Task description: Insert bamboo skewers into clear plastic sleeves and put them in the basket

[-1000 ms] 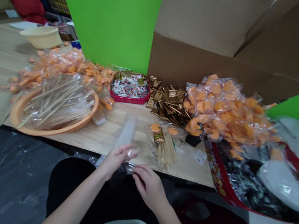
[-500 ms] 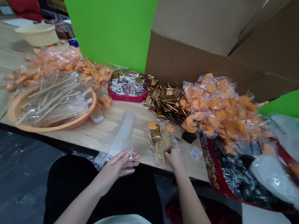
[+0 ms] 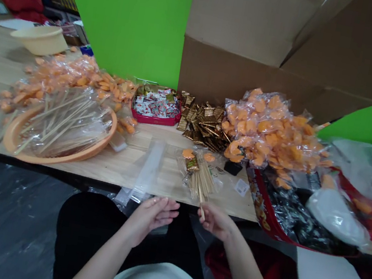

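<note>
My right hand (image 3: 217, 221) pinches a few thin wooden sticks (image 3: 201, 206) by their lower ends, at the table's front edge. Above it lies a bunch of similar sticks (image 3: 196, 182), with a gold packet (image 3: 192, 163) and orange pieces (image 3: 188, 153) at its top. My left hand (image 3: 154, 215) is over my lap with thumb and fingers close together on a clear plastic bag, which barely shows now. A stack of clear plastic bags (image 3: 151, 164) lies flat just beyond the left hand.
An orange basket (image 3: 12, 129) of bagged sticks stands left. Behind are wrapped orange pieces (image 3: 86, 75), a red tin (image 3: 155, 119) of small sachets, gold packets (image 3: 205, 123) and another orange heap (image 3: 269, 129). A red bag (image 3: 259, 213) of dark packets lies right.
My right hand has drawn sticks from the bunch down toward me. My left hand has shifted slightly right, and its clear plastic shows less.
</note>
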Motion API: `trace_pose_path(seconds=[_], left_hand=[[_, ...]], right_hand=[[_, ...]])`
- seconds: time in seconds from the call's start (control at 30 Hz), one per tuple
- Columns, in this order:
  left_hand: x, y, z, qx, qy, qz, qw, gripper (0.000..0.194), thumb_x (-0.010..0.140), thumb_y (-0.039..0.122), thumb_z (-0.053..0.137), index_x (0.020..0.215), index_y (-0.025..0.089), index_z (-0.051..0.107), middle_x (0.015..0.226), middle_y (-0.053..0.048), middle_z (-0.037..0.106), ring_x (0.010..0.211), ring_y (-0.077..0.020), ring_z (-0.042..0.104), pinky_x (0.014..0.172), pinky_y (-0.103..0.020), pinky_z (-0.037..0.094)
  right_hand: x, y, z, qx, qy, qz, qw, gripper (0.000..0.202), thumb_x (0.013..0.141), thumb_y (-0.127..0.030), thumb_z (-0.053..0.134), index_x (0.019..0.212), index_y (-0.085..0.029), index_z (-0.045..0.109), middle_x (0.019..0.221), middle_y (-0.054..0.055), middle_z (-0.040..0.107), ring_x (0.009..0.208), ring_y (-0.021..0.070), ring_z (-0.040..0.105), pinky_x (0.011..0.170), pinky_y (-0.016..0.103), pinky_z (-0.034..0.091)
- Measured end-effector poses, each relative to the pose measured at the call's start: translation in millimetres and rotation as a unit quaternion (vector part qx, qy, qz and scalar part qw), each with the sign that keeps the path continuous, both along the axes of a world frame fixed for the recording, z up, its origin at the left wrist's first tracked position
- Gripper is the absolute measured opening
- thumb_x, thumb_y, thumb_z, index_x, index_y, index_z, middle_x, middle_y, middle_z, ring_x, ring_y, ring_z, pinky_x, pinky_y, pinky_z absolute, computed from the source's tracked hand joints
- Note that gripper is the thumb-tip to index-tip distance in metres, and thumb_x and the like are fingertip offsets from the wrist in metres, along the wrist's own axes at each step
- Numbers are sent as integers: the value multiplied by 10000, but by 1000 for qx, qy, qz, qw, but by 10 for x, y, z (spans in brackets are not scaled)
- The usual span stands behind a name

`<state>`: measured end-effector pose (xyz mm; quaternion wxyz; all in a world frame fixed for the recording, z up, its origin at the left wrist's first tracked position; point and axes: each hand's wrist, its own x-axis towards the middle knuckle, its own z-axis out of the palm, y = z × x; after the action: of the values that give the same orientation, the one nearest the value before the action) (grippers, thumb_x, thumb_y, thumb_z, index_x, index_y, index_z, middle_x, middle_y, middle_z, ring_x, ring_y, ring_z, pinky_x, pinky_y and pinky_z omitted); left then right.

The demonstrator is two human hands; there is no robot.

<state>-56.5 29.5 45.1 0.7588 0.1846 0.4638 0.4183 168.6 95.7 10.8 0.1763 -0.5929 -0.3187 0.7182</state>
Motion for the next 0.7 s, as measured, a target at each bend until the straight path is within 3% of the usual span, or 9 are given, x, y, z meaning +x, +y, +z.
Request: trace_pose_path(seconds=[0.13, 0.23, 0.33, 0.4, 0.47, 0.53, 0.6, 0.63, 0.7], left_hand=[[247, 69, -235, -46, -47, -72, 995, 333, 734, 373, 664, 960, 130, 655, 1217, -149, 579, 1099, -250, 553, 933, -376, 420], [329, 132, -287, -26, -62, -113, 991, 341, 715, 346, 685, 939, 88, 678, 1132, -180, 623, 1064, -257, 574, 958, -377, 394], [267, 141, -192, -3, -78, -146, 986, 328, 745, 337, 659, 951, 82, 681, 1085, -179, 645, 1003, -254, 610, 958, -390, 393], [204, 115, -88, 4, -93, -160, 983, 307, 773, 330, 631, 954, 88, 681, 1083, -173, 648, 985, -250, 622, 952, -390, 398], [167, 75, 19, 11, -104, -173, 979, 296, 791, 325, 610, 944, 82, 683, 1080, -177, 649, 975, -254, 628, 944, -394, 405], [154, 32, 112, 13, -101, -188, 977, 303, 797, 328, 601, 946, 77, 681, 1096, -186, 641, 967, -262, 632, 937, -406, 413], [134, -5, 186, 11, -77, -177, 981, 314, 793, 336, 604, 966, 83, 675, 1112, -185, 634, 988, -266, 622, 930, -408, 423], [112, -21, 216, 11, -56, -155, 986, 315, 787, 337, 613, 976, 92, 671, 1119, -179, 632, 1007, -262, 613, 928, -401, 428], [41, -47, 261, 15, -5, -90, 996, 314, 772, 340, 633, 977, 105, 669, 1103, -162, 645, 1023, -243, 604, 921, -372, 439]], right_hand=[[-258, -608, 18, -27, 84, -10, 996, 238, 746, -398, 570, 801, -180, 492, 692, -5, 614, 522, 73, 574, 421, 153, 353], [-321, -860, 18, -15, 97, 29, 995, 318, 717, -466, 608, 774, -169, 510, 683, 20, 643, 540, 114, 600, 439, 191, 395], [-220, -735, 77, 85, 20, 74, 993, 352, 709, -496, 607, 732, -146, 580, 659, 20, 624, 533, 100, 559, 444, 192, 389], [-169, -515, 168, 133, -11, 28, 991, 381, 745, -524, 548, 789, -153, 623, 608, -15, 562, 468, 68, 476, 395, 173, 328], [-217, -301, 278, 111, 30, -19, 993, 410, 774, -544, 490, 876, -171, 626, 546, -49, 484, 404, 50, 392, 360, 165, 272], [-359, -164, 377, 85, 90, 19, 992, 384, 761, -521, 533, 850, -160, 627, 504, -63, 440, 385, 40, 349, 351, 158, 239], [-506, -109, 448, 108, 112, 47, 987, 355, 737, -504, 583, 764, -151, 607, 470, -70, 420, 380, 38, 337, 347, 153, 223], [-548, -98, 475, 141, 104, 28, 984, 356, 735, -511, 586, 740, -155, 589, 459, -73, 417, 379, 40, 341, 346, 152, 226], [-531, -75, 530, 231, 64, -85, 967, 376, 741, -544, 560, 712, -169, 548, 449, -77, 415, 374, 47, 354, 341, 154, 243]])
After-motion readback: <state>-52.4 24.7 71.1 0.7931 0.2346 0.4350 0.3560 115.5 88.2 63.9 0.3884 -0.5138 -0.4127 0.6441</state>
